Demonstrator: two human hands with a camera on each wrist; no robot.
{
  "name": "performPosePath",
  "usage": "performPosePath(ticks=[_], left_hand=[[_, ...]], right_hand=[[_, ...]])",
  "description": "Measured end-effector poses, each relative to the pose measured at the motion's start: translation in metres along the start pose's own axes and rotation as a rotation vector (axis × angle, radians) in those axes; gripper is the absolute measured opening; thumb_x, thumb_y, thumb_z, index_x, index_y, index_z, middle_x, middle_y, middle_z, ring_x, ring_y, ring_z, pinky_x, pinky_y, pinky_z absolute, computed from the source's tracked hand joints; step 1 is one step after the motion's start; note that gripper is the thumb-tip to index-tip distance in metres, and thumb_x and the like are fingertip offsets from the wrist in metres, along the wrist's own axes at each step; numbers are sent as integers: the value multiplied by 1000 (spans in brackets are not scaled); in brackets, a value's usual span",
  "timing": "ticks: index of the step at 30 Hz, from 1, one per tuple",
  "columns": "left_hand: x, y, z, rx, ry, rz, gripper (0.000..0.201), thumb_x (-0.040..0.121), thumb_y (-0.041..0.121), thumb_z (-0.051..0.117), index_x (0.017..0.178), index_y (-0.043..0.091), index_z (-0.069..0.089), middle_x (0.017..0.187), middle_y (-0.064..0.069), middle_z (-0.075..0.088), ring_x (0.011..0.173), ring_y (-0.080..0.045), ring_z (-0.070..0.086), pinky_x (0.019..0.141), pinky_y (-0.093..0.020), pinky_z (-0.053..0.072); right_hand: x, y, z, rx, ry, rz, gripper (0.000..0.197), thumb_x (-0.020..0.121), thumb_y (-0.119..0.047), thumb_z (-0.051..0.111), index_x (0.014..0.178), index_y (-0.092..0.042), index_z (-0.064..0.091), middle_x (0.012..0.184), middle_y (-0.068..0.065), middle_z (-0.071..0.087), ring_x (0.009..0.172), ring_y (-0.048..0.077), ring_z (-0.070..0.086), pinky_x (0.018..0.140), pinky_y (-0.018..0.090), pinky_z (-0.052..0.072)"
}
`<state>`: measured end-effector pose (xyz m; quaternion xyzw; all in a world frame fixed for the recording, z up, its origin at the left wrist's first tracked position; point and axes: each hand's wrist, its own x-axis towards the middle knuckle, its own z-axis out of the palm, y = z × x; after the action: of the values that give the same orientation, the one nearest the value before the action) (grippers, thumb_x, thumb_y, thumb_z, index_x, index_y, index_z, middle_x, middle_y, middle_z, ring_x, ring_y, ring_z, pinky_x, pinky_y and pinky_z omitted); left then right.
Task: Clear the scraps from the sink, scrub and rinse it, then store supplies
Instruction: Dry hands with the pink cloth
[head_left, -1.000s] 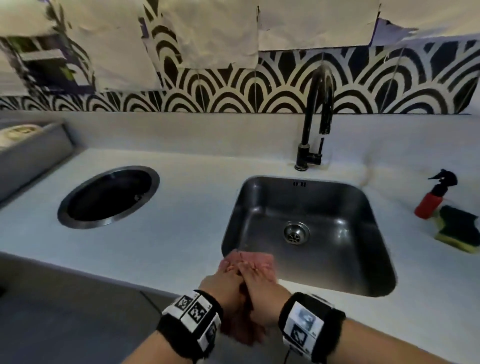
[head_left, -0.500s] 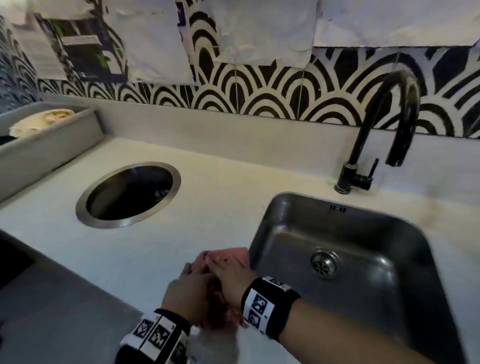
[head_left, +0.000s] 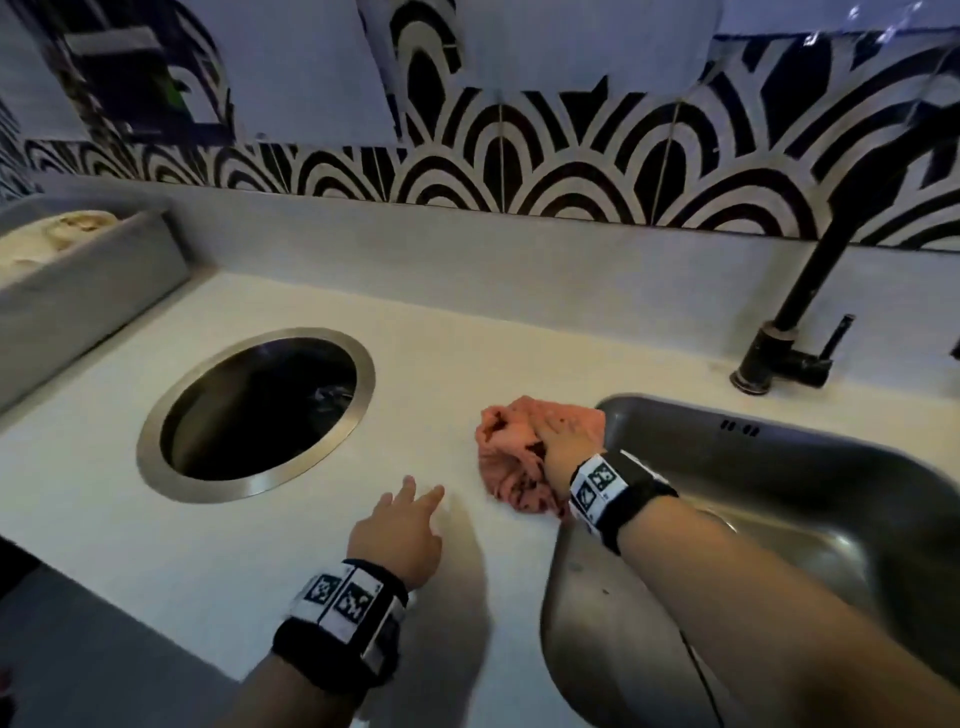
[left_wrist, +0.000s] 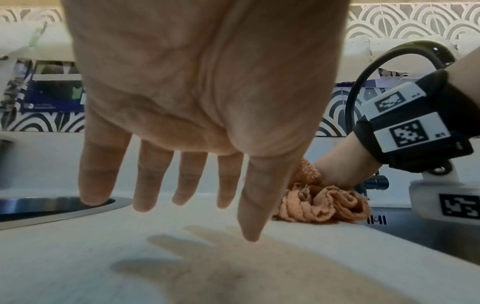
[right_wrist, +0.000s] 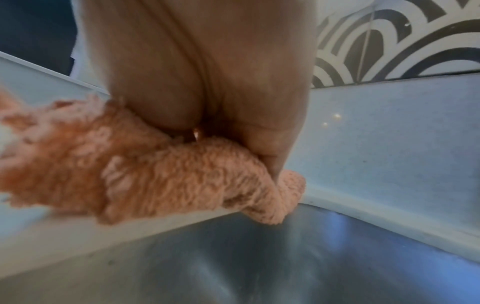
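Countertop (head_left: 291, 545): left-wrist-only splayed fingers (left_wrist: 153, 174) beside cloth (left_wrist: 319, 203).

A pale countertop (head_left: 270, 545) runs along the patterned wall; a round steel-rimmed opening (head_left: 257, 413) is sunk into it at the left, dark inside; a stainless sink (head_left: 810, 467) is set into it at the right; a crumpled pink terry cloth (head_left: 506, 452) lies on the counter at the sink's near-left corner, its edge drooping over the rim; a black tap (head_left: 789, 358) stands behind the sink; a grey tray (head_left: 88, 291) sits at the far left
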<state>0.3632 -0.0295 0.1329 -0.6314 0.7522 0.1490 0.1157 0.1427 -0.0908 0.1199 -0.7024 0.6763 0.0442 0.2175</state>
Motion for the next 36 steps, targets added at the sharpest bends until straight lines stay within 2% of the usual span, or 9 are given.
performPosePath(ticks=[5, 8, 13, 18, 21, 26, 30, 34, 36], left_hand=[[33, -34, -12, 65, -84, 70, 57, 94, 34, 45, 147, 37, 23, 159, 2, 11, 140, -21, 27, 107, -40, 38], [45, -52, -17, 78, -103, 123, 56, 94, 38, 45, 147, 37, 24, 156, 2, 18, 137, -21, 33, 105, -40, 40], [50, -78, -24, 86, -91, 214, 56, 94, 38, 46, 146, 38, 25, 154, 8, 23, 135, -19, 36, 106, -40, 39], [43, -106, -26, 0, -33, 183, 50, 94, 28, 43, 141, 39, 35, 151, 10, 34, 131, -18, 44, 105, -36, 40], [29, -115, -29, -108, 33, 127, 51, 96, 23, 38, 145, 35, 31, 145, 2, 46, 126, -19, 50, 100, -32, 41], [-15, -109, -29, -198, 3, 200, 60, 92, 36, 51, 147, 36, 25, 149, 5, 39, 130, -16, 46, 102, -30, 38], [-56, -95, -3, -90, -120, 269, 74, 86, 32, 56, 146, 46, 17, 158, 5, 19, 139, -13, 34, 109, -29, 34], [-98, -62, 27, -40, -118, 287, 77, 84, 36, 53, 150, 39, 12, 160, 3, 11, 140, -16, 33, 112, -31, 32], [-122, -37, 37, -37, -126, 338, 82, 81, 43, 52, 150, 37, 10, 160, 4, 9, 139, -17, 35, 111, -30, 33]], right_hand=[[40, 3, -14, 26, 47, 188, 71, 97, -35, 34, 152, -18, -7, 160, 6, 1, 146, 30, 8, 120, 40, 6], [55, 0, -20, 19, 128, 250, 72, 91, -52, 20, 152, -20, 0, 159, 9, 10, 144, 30, 17, 119, 44, 13], [38, -34, -18, -63, 170, 223, 52, 100, -23, 28, 150, -23, 15, 157, 6, 20, 142, 27, 26, 117, 38, 20], [-17, -105, 3, 14, -8, 35, 60, 99, -29, 35, 151, -30, 6, 160, 3, 1, 147, 27, 6, 118, 39, 2], [-55, -144, 8, 5, -10, -81, 57, 99, -29, 38, 151, -27, 13, 160, 4, 4, 146, 27, 6, 117, 36, 2], [-92, -178, 50, -110, -49, -242, 78, 83, -36, 64, 149, -26, 22, 157, 7, 12, 144, 33, 9, 118, 50, 2], [-126, -173, 95, -149, -151, -295, 88, 82, -43, 63, 150, -34, 8, 160, 4, -5, 146, 34, -4, 116, 56, -3], [-178, -143, 117, -76, -110, -316, 65, 94, -38, 46, 150, -33, 13, 160, 4, -4, 146, 35, -3, 117, 54, -1], [-206, -124, 124, -59, -111, -301, 68, 93, -37, 49, 150, -32, 13, 160, 5, -3, 146, 35, -2, 118, 54, 0]])
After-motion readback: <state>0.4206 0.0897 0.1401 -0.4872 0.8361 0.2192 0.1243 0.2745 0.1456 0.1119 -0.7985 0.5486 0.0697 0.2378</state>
